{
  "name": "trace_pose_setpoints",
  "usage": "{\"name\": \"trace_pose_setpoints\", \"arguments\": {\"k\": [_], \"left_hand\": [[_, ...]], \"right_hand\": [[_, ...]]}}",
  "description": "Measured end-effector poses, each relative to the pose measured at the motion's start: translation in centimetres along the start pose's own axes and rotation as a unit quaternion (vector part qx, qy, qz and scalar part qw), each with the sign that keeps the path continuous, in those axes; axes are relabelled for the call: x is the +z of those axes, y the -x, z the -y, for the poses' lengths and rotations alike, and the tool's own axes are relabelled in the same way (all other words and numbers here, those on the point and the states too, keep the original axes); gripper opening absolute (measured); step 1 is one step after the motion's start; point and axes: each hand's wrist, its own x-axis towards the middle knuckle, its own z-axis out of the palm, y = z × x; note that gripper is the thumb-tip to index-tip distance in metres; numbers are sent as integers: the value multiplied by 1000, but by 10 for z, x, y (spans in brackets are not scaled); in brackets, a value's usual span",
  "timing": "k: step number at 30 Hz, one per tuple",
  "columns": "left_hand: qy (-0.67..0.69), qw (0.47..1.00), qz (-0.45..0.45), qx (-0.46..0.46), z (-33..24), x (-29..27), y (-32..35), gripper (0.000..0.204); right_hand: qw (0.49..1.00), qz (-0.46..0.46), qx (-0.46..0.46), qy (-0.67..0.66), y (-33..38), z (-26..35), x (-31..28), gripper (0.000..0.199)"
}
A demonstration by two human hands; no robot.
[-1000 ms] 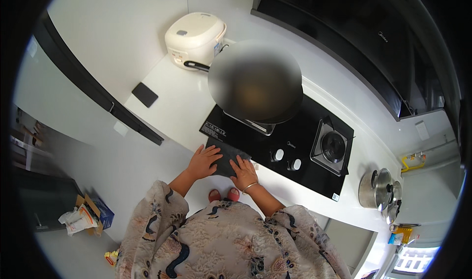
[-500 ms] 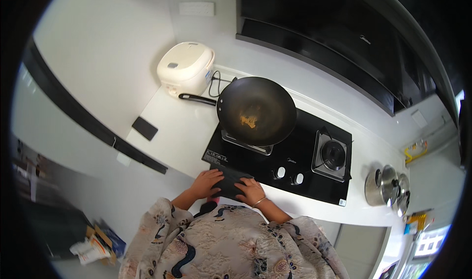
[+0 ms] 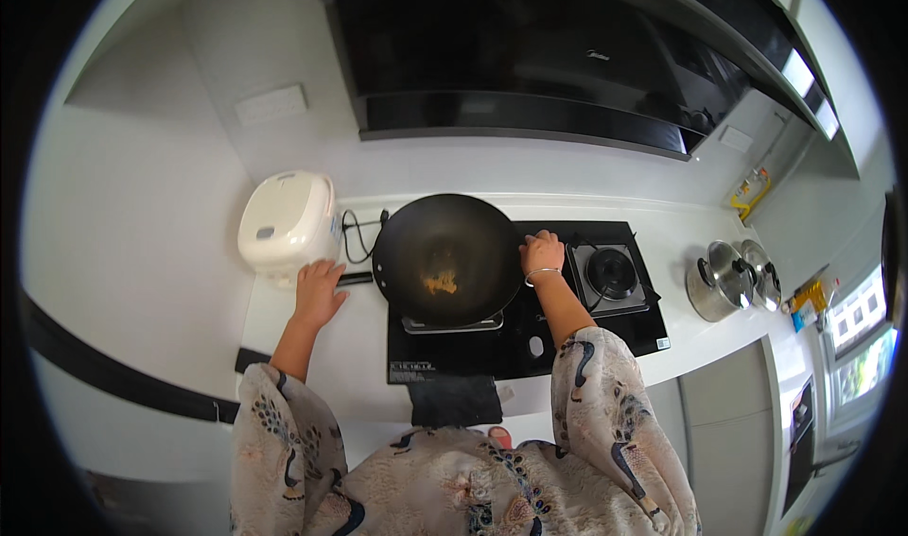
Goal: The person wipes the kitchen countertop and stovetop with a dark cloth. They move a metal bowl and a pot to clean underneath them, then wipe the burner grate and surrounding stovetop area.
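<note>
Hands [image 3: 319,290] [image 3: 542,251] flanking wok [image 3: 445,257], arms outstretched

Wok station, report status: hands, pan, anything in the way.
Left hand on the wok handle. Right hand at the black wok rim, grip unclear. Small orange bit of food inside. Rice cooker close beside left hand.

I see a white counter [image 3: 312,347] running from left to right below a white wall. At its left end stands a cream rice cooker [image 3: 287,222], its cord [image 3: 357,236] trailing beside it. A black hob [image 3: 530,333] lies on the middle of the counter, bearing a black wok [image 3: 446,257]. My left hand [image 3: 317,292] rests on the counter just beside the cooker. Two lidded steel pots [image 3: 733,276] stand well apart at the right end.
</note>
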Motion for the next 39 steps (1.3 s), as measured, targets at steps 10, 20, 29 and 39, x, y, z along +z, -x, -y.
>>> {"name": "trace_pose_setpoints", "arguments": {"k": [10,20,29,39], "left_hand": [[72,996,35,51,14,16,-8,32],[47,995,-25,80,-107,-21,-45,33],[123,988,0,94,-327,57,-132,34],[114,993,12,20,-408,101,-132,32]], "right_hand": [[988,24,119,-97,-13,-6,31,15],[938,-92,124,-309,2,-136,0,14],[952,-50,220,-206,5,-402,-73,22],[955,5,204,-217,-33,-479,-32,24]]}}
